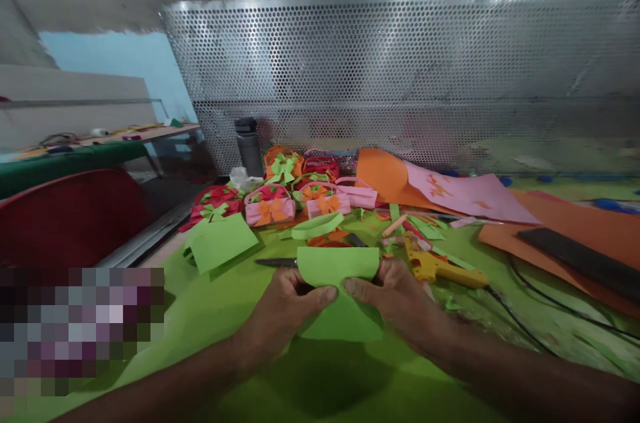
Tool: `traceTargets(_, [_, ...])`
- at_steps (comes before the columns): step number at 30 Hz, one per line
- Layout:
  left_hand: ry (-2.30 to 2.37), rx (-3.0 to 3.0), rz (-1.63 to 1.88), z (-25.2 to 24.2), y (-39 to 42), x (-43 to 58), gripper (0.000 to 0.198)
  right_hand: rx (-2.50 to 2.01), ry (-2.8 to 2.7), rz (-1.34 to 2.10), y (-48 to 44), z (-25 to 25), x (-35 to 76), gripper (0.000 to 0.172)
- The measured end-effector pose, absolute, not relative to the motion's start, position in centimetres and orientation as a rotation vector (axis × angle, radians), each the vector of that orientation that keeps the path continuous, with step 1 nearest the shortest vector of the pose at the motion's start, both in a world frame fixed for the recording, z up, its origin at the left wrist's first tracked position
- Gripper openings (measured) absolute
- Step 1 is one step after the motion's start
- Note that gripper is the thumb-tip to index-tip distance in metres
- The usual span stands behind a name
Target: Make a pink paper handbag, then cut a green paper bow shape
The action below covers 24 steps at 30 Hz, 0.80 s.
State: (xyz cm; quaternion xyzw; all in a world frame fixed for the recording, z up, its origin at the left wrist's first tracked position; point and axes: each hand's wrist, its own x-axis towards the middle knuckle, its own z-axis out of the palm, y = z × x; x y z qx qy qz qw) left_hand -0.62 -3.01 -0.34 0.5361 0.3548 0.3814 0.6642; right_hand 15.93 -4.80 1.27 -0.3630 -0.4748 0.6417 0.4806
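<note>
Between my two hands a light green sheet of craft foam or felt (339, 266) is held up, its top part folded over toward me into a rounded flap. My left hand (295, 300) grips the left side, thumb pressed on the front below the flap. On the other side my right hand (395, 296) does the same, the two thumbs almost meeting in the middle. Most fingers are hidden behind the sheet. Just beyond it lie scissors (276, 262), partly covered, and a light green strip loop (317, 226).
A yellow glue gun (443, 268) with a black cord lies at right. Small pink bags (271, 206) with bows stand behind, near a dark bottle (249, 146). Green pieces (223, 242) lie left. Orange sheets (383, 176) and a pink sheet (467, 191) lie before a perforated metal panel (375, 76).
</note>
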Motion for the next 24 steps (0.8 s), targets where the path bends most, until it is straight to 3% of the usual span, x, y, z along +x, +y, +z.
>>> traceTargets(8, [0.722, 1.224, 0.873, -0.38, -2.97, -0.64, 0.029, -0.836, -1.341, 1.531, -4.48, 1.48, 15.89, 0.036])
traceTargets(24, [0.688, 1.153, 0.824, -0.01, -2.30, -0.62, 0.031, -0.963, -1.399, 1.453, -4.17, 1.67, 16.24, 0.026])
